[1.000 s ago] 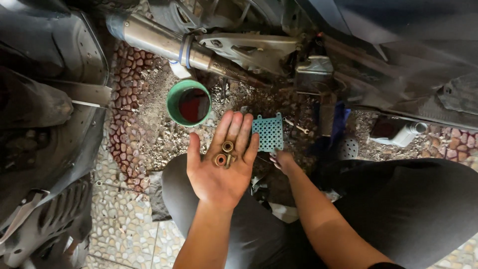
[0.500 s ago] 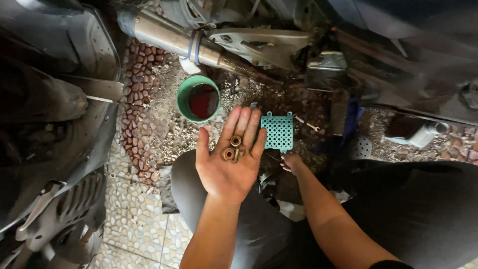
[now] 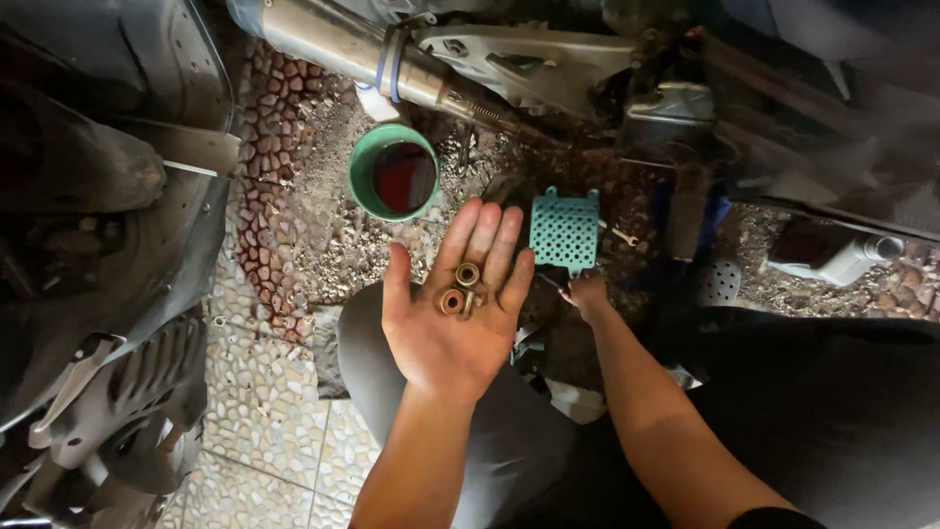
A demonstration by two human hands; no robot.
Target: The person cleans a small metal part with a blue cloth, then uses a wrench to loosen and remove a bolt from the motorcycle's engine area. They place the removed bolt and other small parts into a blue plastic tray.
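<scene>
From my head camera, I look down at my two hands. My left hand (image 3: 452,313) is flat and wide open, palm up. Nothing is squeezed. Two small brown rings (image 3: 459,289) lie loose on my fingers, one just above the other, with a tiny metal bit beside them. They sit near the middle of my fingers, not close to the edge of my hand.

My right hand (image 3: 586,294) is lower down, near the ground, just under a small teal tray with holes (image 3: 565,230). I cannot tell if it is shut or open, because it is dark there and partly hidden.

Past my fingertips stands a green cup (image 3: 395,171) with dark red stuff in it. It is near my left hand but not touching. Above it runs a shiny metal pipe (image 3: 343,44). A big dark plastic cover (image 3: 108,245) fills the left side. Between it and my knee there is open tile floor (image 3: 264,431).
</scene>
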